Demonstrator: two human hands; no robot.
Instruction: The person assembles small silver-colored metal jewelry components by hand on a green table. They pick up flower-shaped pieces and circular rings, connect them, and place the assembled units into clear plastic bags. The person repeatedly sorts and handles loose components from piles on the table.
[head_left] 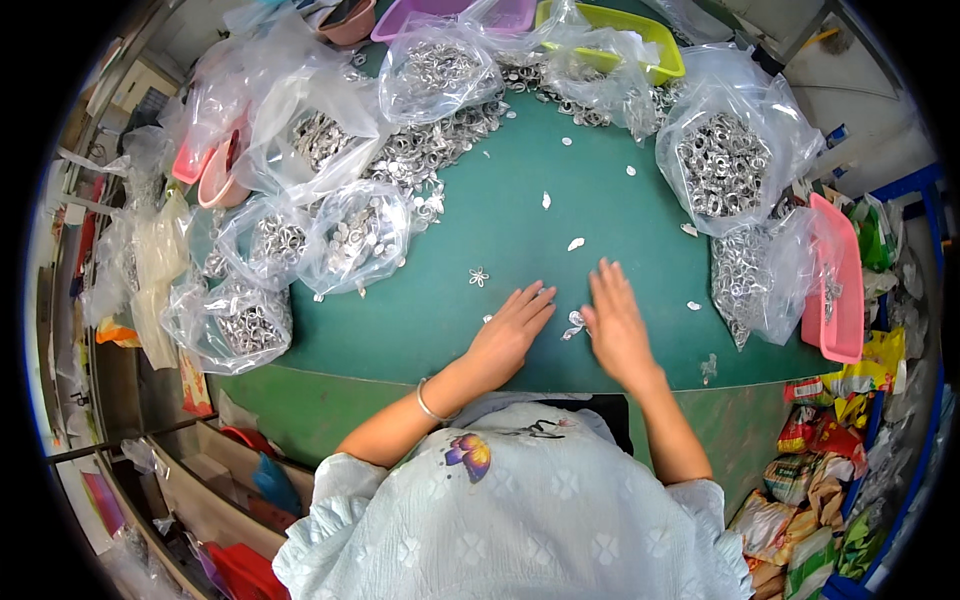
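My left hand (512, 328) lies on the green tabletop (520, 220) with its fingers stretched out and nothing visible in it. A small silvery piece (488, 319) peeks out beside its edge. To its right, my right hand (618, 325) rests with straight fingers, thumb slightly apart. Between the hands, nearest the right thumb, sits a little group of silvery metal pieces (573, 326). A flower-shaped metal piece (479, 276) lies beyond my left hand. Further off are single flat pieces, one of them a leaf-like piece (576, 243).
Clear plastic bags of metal parts stand left (353, 240) and right (722, 165). A loose heap of parts (435, 145) spreads at the back left. A yellow-green basin (665, 50) stands at the far edge, a pink tray (840, 290) at the right edge.
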